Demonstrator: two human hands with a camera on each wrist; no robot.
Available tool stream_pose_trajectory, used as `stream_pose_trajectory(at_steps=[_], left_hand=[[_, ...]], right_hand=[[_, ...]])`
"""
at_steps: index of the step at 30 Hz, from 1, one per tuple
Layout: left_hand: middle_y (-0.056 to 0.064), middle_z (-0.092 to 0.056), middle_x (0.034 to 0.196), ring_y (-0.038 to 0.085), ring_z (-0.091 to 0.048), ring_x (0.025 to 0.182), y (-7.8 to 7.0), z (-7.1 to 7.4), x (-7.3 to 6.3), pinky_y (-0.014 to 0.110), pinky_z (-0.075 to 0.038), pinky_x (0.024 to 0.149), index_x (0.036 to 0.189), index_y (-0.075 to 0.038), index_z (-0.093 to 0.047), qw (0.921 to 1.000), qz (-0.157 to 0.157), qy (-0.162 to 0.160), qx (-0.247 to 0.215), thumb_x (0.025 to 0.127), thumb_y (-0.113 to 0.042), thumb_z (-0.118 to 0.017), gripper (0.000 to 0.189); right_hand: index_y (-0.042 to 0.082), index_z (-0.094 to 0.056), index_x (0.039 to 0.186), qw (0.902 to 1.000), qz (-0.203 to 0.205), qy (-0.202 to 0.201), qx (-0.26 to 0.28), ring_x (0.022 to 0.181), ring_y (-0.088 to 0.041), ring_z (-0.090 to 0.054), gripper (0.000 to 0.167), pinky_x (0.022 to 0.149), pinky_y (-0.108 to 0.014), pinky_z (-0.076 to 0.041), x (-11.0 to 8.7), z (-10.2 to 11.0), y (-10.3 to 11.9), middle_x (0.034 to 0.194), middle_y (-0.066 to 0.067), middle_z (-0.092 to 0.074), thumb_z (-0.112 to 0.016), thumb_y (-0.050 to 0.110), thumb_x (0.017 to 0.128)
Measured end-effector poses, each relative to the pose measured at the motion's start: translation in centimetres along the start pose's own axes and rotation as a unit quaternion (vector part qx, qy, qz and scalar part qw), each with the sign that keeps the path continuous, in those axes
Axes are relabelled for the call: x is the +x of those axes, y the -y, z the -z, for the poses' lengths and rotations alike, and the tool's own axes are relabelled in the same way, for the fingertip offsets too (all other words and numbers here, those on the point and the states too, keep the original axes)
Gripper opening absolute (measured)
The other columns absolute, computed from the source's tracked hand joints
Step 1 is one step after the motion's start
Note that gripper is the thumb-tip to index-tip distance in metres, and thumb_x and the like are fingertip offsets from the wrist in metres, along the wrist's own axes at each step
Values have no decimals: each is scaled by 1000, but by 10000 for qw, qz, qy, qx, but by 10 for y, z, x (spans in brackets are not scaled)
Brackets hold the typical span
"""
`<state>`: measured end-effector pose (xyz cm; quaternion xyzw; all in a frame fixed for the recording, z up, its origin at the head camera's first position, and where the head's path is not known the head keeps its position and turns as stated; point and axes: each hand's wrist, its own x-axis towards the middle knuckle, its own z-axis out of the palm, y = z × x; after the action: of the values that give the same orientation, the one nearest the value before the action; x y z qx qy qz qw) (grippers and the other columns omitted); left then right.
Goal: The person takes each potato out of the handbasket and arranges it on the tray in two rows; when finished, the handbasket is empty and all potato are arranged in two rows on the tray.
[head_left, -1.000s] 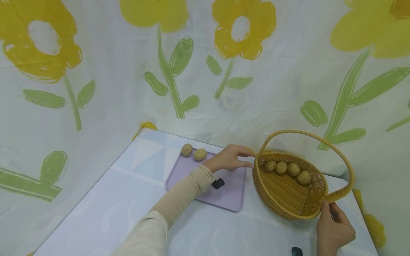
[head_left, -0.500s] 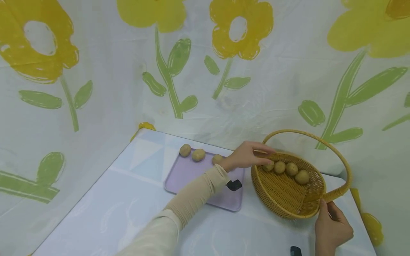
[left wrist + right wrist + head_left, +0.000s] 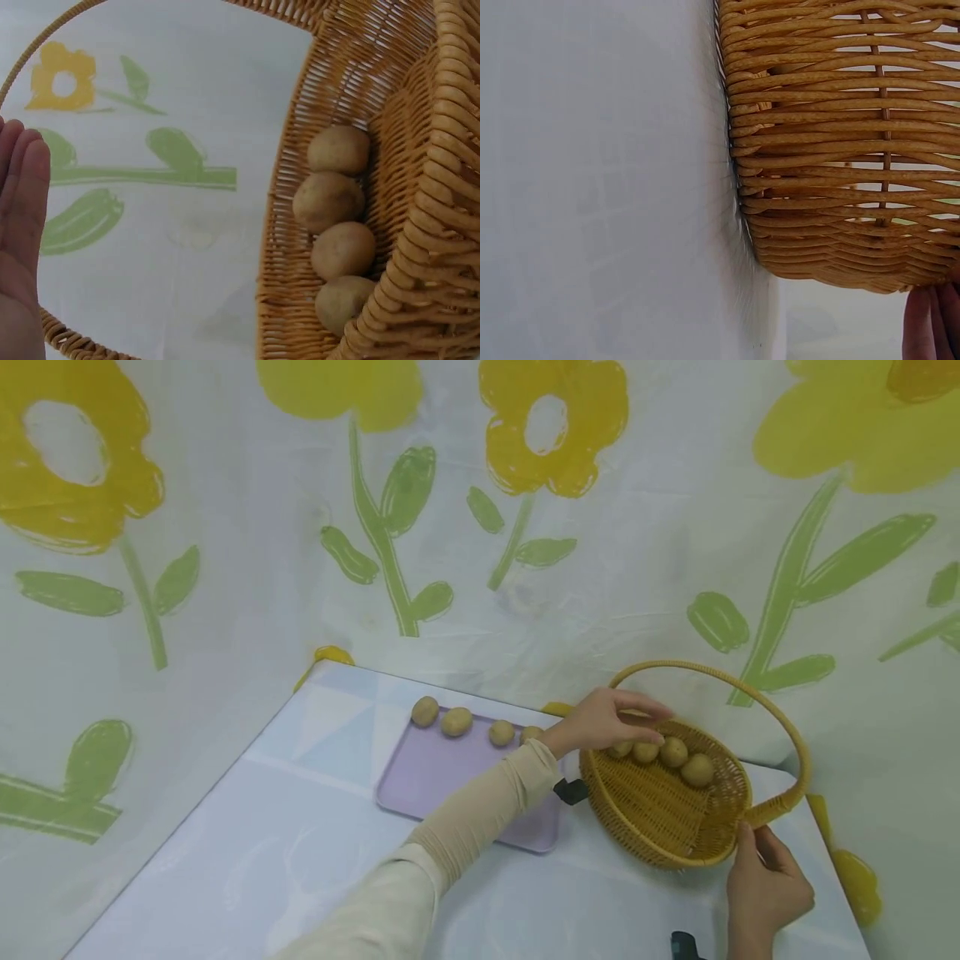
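A wicker basket (image 3: 630,835) with a tall arched handle stands on the table at the right, with several potatoes (image 3: 697,770) in a row along its far side. My left hand (image 3: 609,720) reaches over the left part of the basket, just above the potatoes. In the left wrist view that hand's fingers (image 3: 22,195) look straight and hold nothing. At the basket's near right, my right hand (image 3: 770,885) pinches the rim by the handle's foot. Fingertips (image 3: 919,322) touch the basket's edge in the right wrist view.
A purple tray (image 3: 427,777) lies left of the basket, partly behind my left forearm. Several potatoes (image 3: 456,722) line its far edge. A flowered cloth (image 3: 600,585) hangs behind the table (image 3: 247,827).
My left hand has moved right from the basket's left edge to over the potatoes, uncovering more potatoes on the tray. My right hand keeps its grip on the basket, which stays put.
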<state>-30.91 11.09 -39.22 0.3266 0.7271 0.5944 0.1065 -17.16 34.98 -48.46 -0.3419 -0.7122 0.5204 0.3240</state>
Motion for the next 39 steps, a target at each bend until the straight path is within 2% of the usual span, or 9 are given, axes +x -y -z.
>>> stream_pose_trajectory(at_steps=[3,7,12,16,19,23,27,32,39], left_hand=[[-2,-73,129,0,-69,111,1,-2,5,15,-55,96,129,-13,-72,9993,-2,185,-336,84,-15,-84,46],[3,-71,132,3,-70,113,5,-7,15,19,-57,96,130,-7,-70,9948,117,425,-917,84,-5,-82,48],[6,-71,132,1,-70,111,9,-16,30,20,-57,97,129,-4,-70,9925,96,664,-1022,83,-1,-82,48],[12,-71,130,4,-72,110,9,-25,40,20,-57,97,126,-2,-71,9942,-187,744,-760,82,-1,-83,46],[7,-73,128,5,-72,110,6,-27,42,17,-57,95,126,-4,-72,9960,-208,760,-432,82,-6,-83,46],[-4,-74,126,-1,-70,109,0,-31,44,12,-55,94,128,-9,-72,9961,-30,857,-187,85,-13,-83,45],[-10,-74,124,-3,-70,108,-2,-37,47,10,-52,95,127,-11,-73,9961,123,860,-134,85,-15,-83,43],[-14,-75,120,0,-71,107,1,-46,54,10,-53,92,125,-15,-75,9958,317,852,-130,82,-17,-85,43],[-20,-73,121,-11,-66,102,14,-56,65,5,-50,90,123,-23,-76,9920,573,897,675,83,-27,-86,42]], right_hand=[[7,-72,122,9998,4,-19,-197,77,22,-55,35,67,5,-45,0,0,0,108,19,-72,-74,28,94],[9,-72,123,9991,-99,-7,-407,76,22,-54,36,66,5,-44,0,-1,1,117,9,-73,-73,31,95],[11,-71,126,9984,-262,24,-508,77,20,-53,39,66,5,-44,1,-1,2,124,-1,-71,-71,35,95],[11,-71,126,9979,-282,64,-583,78,20,-54,40,66,5,-44,2,1,0,126,-5,-71,-71,36,95],[11,-71,127,9975,-237,71,-668,80,22,-53,41,68,5,-44,1,0,-1,127,-9,-70,-70,37,96],[9,-71,125,9984,-106,2,-558,79,23,-54,40,68,6,-44,1,0,-1,124,-6,-70,-72,35,95],[5,-72,123,9992,2,-39,-407,77,23,-54,39,67,5,-45,0,1,0,120,0,-71,-74,31,94],[6,-71,125,9988,-71,-40,-482,77,22,-54,39,67,5,-45,0,1,1,123,-7,-71,-72,30,95],[6,-71,125,9986,-11,-24,-537,76,23,-53,39,67,5,-45,-1,0,1,122,-6,-71,-72,32,95]])
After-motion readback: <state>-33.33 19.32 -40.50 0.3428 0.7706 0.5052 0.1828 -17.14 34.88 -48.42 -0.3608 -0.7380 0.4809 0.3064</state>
